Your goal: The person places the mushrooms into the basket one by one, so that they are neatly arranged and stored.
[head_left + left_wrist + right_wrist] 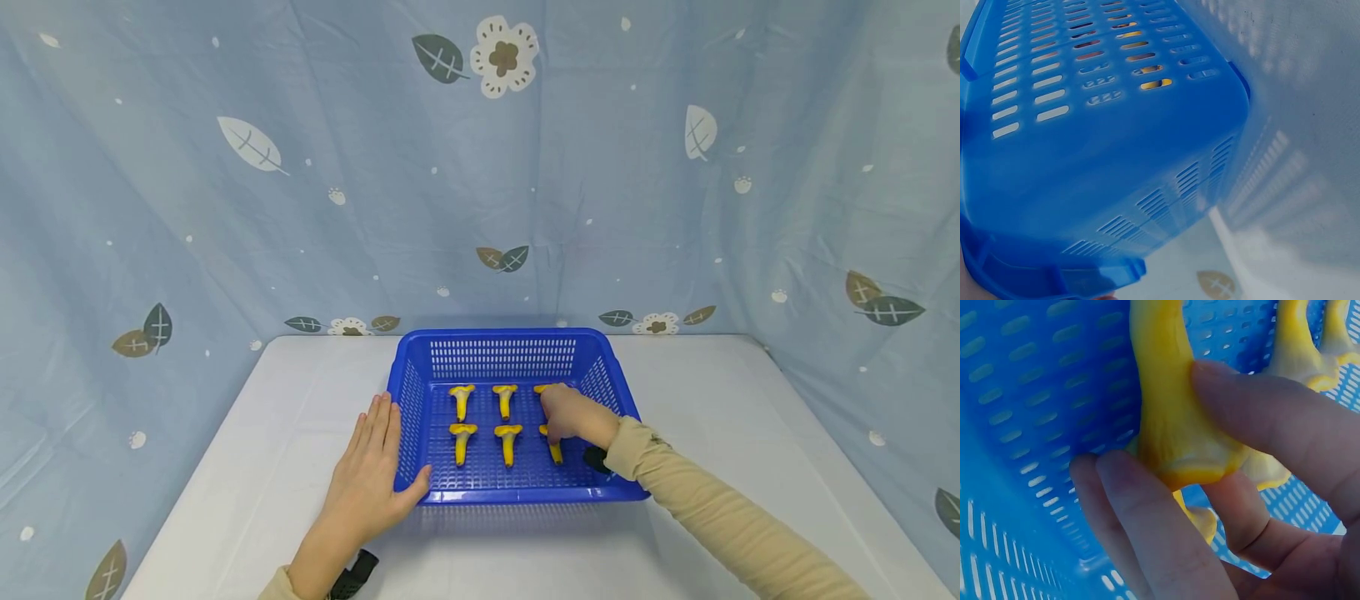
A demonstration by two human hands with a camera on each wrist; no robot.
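A blue plastic basket (517,497) with slotted walls holds several yellow chanterelle-like mushrooms, laid in two rows with caps toward the far side. My right hand (573,414) reaches in at the right end, over the front-row mushroom (556,455). In the right wrist view, the thumb lies against that mushroom (1169,425) on one side, with fingers curled around its cap on the other. The rear right mushroom (546,388) is partly hidden behind this hand. My left hand (367,483) rests on the basket's left rim, fingers straight and thumb spread over the front corner.
The basket stands on a white table (300,408). Behind it hangs a blue curtain (375,208) with leaf and flower prints. In the left wrist view, the basket's outer wall (1104,169) fills most of the picture.
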